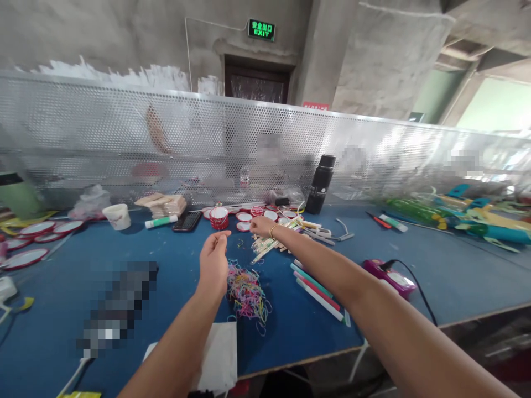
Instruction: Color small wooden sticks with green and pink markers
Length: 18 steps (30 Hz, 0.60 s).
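Observation:
My left hand [214, 260] is raised over the table, thumb and fingertips pressed together. Anything in that pinch is too small to make out. Just right of it and nearer me lies a tangled heap of coloured rubber bands [249, 293]. Farther off, my right hand [262, 226] reaches down at the left end of a pile of pale wooden sticks [269, 247]. Its fingers are bent together, and what they grip, if anything, is hidden. Round red-and-white discs [243, 226] lie right beside it. Beyond my left hand stands a small red drum-like piece [219, 218].
Coloured tubes [319, 293] lie under my right forearm, with a purple corded device [390, 278] farther right. A black bottle [321, 185] stands by the perforated metal screen [199, 143]. A paper cup [116, 216] and glue stick [161, 222] are at left.

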{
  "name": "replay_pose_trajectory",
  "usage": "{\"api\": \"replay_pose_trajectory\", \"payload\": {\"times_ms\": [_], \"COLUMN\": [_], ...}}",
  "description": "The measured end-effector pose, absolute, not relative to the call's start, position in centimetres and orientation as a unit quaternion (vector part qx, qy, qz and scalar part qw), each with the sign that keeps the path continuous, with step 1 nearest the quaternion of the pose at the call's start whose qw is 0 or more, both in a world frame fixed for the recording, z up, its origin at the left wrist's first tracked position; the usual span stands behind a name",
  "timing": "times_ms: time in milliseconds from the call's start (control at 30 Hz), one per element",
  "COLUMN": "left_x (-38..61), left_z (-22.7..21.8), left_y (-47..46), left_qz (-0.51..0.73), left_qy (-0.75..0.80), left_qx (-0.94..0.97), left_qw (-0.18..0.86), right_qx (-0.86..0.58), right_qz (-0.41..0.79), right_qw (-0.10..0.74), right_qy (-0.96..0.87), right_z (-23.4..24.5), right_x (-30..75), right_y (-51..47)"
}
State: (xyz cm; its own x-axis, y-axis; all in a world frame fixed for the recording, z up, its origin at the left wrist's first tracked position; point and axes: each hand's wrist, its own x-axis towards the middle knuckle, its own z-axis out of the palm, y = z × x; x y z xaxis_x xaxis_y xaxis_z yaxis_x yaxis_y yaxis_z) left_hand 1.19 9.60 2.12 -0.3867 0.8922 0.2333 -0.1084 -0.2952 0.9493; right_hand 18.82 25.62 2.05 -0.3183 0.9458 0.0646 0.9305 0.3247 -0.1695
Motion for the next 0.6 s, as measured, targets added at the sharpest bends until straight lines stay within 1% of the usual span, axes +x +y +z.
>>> {"api": "replay_pose_trajectory", "payload": {"times_ms": [133, 233, 300, 400, 500, 533, 600], "left_x": [1.1, 1.1, 1.2, 1.4, 1.5, 1.5, 1.6], "left_z": [2.1, 2.0, 2.0, 2.2, 2.3, 2.4, 2.5], "left_y": [9.7, 9.7, 9.6, 9.6, 9.6, 9.5, 9.5], "left_qz": [0.691, 0.69, 0.691, 0.693, 0.695, 0.696, 0.696], "left_qy": [0.463, 0.462, 0.461, 0.454, 0.451, 0.452, 0.455], "left_qx": [0.414, 0.414, 0.412, 0.412, 0.416, 0.415, 0.411], "left_qw": [0.37, 0.372, 0.375, 0.378, 0.376, 0.374, 0.375], "right_qx": [-0.592, -0.58, -0.555, -0.498, -0.428, -0.421, -0.436], "right_qz": [0.065, 0.096, 0.141, 0.232, 0.365, 0.373, 0.32], "right_qw": [0.095, 0.092, 0.073, 0.022, -0.047, -0.059, -0.062], "right_qy": [-0.798, -0.804, -0.817, -0.835, -0.826, -0.825, -0.839], "right_z": [2.2, 3.4, 4.6, 6.2, 6.8, 6.8, 6.4], "right_x": [18.5, 18.5, 18.8, 19.4, 20.0, 20.1, 20.4], "right_y": [25.8, 25.2, 24.3, 22.2, 20.1, 19.4, 18.4]}}
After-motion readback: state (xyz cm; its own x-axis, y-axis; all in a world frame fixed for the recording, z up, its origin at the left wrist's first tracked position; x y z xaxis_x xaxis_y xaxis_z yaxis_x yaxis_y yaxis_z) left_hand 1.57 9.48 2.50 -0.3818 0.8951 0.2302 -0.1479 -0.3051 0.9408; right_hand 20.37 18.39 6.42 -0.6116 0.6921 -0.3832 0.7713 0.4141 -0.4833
